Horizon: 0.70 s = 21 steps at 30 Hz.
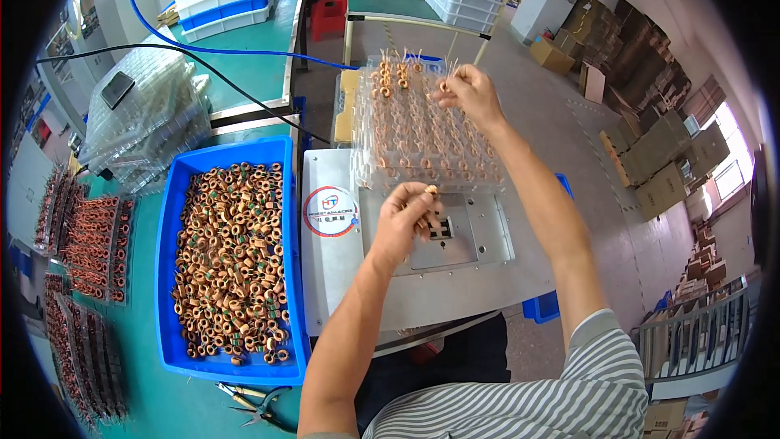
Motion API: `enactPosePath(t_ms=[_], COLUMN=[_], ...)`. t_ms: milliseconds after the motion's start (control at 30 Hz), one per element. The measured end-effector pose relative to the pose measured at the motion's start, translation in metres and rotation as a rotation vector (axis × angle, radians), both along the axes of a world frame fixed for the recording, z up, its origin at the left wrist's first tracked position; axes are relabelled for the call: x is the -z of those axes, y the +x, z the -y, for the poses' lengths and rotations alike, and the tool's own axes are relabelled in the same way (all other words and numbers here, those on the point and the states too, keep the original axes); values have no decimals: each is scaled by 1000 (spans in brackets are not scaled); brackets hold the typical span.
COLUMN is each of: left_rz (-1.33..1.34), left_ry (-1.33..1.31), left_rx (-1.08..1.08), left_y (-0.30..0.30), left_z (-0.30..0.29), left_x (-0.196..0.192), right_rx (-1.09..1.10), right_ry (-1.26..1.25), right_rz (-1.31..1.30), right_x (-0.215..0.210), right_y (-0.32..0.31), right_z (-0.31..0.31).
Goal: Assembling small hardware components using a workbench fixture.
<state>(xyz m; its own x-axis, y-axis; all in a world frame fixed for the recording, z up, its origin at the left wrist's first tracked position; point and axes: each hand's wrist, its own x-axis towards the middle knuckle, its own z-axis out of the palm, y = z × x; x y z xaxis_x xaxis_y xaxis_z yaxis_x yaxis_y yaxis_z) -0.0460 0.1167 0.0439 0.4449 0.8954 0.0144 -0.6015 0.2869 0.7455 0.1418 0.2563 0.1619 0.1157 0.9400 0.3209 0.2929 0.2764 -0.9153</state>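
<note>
Right hand [470,91]: raised over the far part of a clear blister tray [422,126], fingers pinched on a copper-wound toroid coil [445,81] whose thin leads stick up; the hand sits just above the tray's far rows. Arm stretched forward and nearly straight, striped sleeve at the shoulder.

Left hand [406,215]: nearer, over the grey metal fixture plate [479,236], fingertips closed on a second small coil [431,190] held just above the plate's square recessed opening. Elbow bent, forearm rising from the lower edge.

Clear blister tray: propped at the far side of the fixture plate; most pockets carry a coil. A few pockets in the far rows appear empty, though the glare makes the count uncertain. Judged nearly filled.

Blue bin [166,276]: left of the plate on the green surface [146,406], holding a large heap of loose coils, so much stock remains.

Stacks of filled trays [89,252]: far left. Empty clear trays [146,114]: left, farther back. Cutting pliers [260,410]: near edge, just beside the bin. Cardboard boxes [658,146]: right, on the floor.
</note>
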Motion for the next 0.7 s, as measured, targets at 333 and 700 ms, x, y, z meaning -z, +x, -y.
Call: enactPosePath(t_ms=[333, 700], left_rz=[30, -53], left_ry=[3, -104], left_rx=[-133, 33], left_y=[32, 59], left_z=[43, 58], left_x=[-2, -8], right_rx=[-224, -205], right_ry=[-93, -85], right_rz=[-234, -227], right_x=[73, 106], right_y=[42, 55], right_z=[193, 226])
